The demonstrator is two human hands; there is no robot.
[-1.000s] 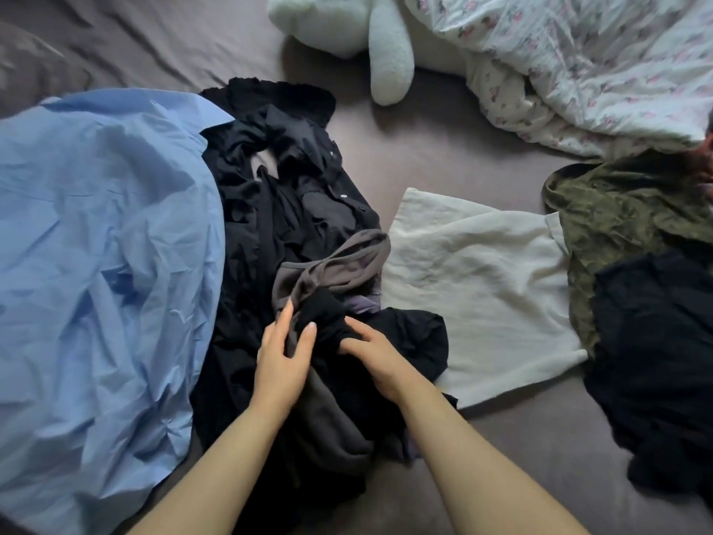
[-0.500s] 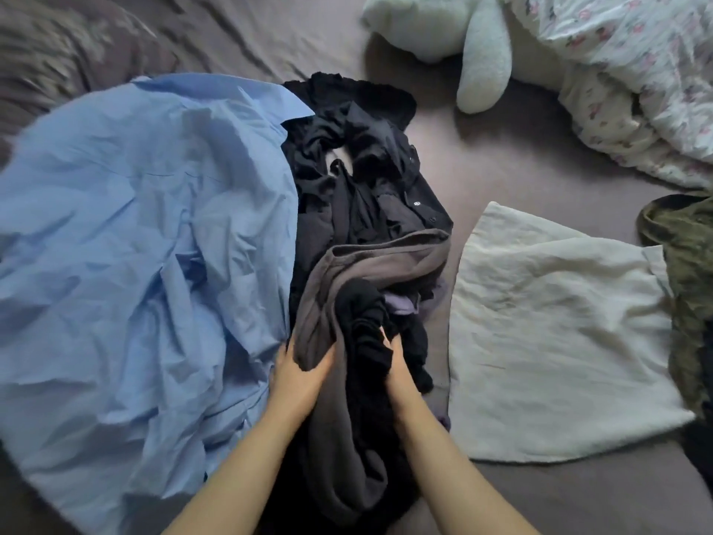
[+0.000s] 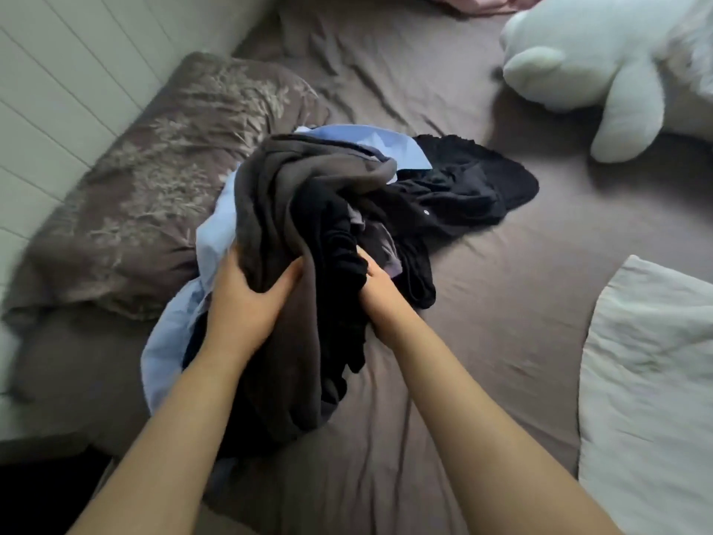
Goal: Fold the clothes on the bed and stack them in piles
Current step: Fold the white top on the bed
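Both my hands hold a bundle of clothes lifted above the bed. My left hand (image 3: 247, 303) grips a dark grey garment (image 3: 293, 210) that hangs in thick folds. My right hand (image 3: 380, 289) is closed on black cloth (image 3: 339, 241) in the middle of the bundle. A light blue shirt (image 3: 389, 146) is gathered behind and under the grey one, its edge showing on the left. Another black garment (image 3: 474, 187) trails from the bundle onto the sheet to the right.
A white folded garment (image 3: 648, 380) lies at the right edge. A white plush toy (image 3: 586, 56) sits at the top right. A brown patterned pillow (image 3: 154, 195) lies at the left against a white panelled wall (image 3: 58, 71). Brown sheet (image 3: 482, 341) surrounds them.
Both hands closed on the grey and black clothes and lifted them, the blue shirt bunching up with them. The view swung left, so the olive and floral items left the frame.
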